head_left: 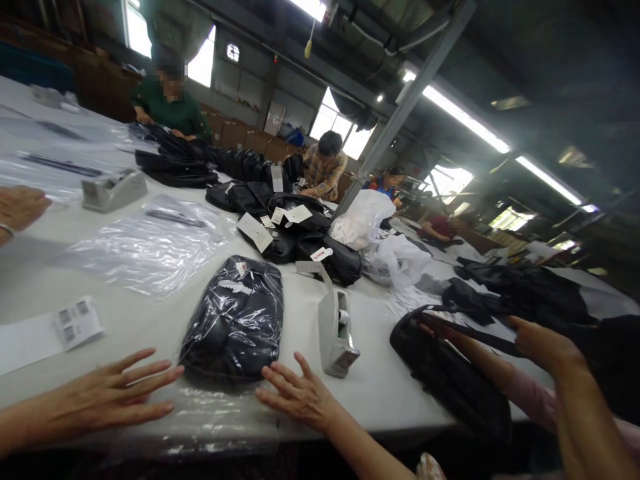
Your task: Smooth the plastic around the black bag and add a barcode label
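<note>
Across the white worktable (380, 393), keep your left hand (107, 397) and right hand (300, 397) spread flat on the clear polybag's open end, just below the bagged black bag (235, 317), smoothing evenly.

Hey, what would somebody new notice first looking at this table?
Front and centre, a black bag sealed in clear plastic, with the left hand and right hand flat on the plastic beside it. Just right stands a grey tape dispenser; behind, a heap of tagged black bags.

Bagged black bag (235, 319) on table (40, 280); tape dispenser (334, 330) just right, loose bag pile (290, 230) behind, label sheet (77, 322) left.
</note>
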`<state>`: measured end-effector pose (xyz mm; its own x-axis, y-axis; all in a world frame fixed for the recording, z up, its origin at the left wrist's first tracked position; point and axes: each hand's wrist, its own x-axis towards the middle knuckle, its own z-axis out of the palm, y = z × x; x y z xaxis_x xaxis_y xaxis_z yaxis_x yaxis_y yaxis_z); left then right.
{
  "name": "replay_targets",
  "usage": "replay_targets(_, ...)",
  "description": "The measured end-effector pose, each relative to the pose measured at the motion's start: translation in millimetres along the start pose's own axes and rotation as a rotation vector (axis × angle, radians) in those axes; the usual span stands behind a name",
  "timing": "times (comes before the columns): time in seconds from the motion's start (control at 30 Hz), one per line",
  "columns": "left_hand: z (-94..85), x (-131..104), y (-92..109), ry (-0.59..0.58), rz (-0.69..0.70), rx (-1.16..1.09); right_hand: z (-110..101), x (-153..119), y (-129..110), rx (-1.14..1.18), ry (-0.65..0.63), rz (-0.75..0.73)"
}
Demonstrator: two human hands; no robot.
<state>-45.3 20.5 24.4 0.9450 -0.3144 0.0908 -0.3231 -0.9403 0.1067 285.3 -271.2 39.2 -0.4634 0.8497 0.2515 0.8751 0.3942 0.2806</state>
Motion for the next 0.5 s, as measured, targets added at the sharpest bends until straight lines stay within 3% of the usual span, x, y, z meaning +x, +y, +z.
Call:
replay_targets(0.07, -12.8, 13.9, 1.2, -0.107, -0.028, -0.243, 1.0, 2.9, 2.3, 0.069, -0.005, -0.046)
replay_targets(0.13, -14.1, 23.6, 5.8, -0.08, -0.034, -0.382, 2.7, 3.9, 4.1, 0.126, 0.046, -0.089)
replay_targets(0.3, 25.7, 27.3, 19.5, 0.377, 0.049, -0.165, 8.9, 5.7, 6.4, 0.217, 0.064, -0.205)
replay_targets(0.43, 54.8, 29.4, 35.1, 0.467, -0.066, -0.231, 10.3, 10.7, 6.1, 0.304, 0.072, -0.253)
replay_targets(0.5, 61.1, 35.3, 43.4, 0.541, -0.244, -0.307, 9.8, 14.5, 2.2, 0.434, 0.063, -0.216)
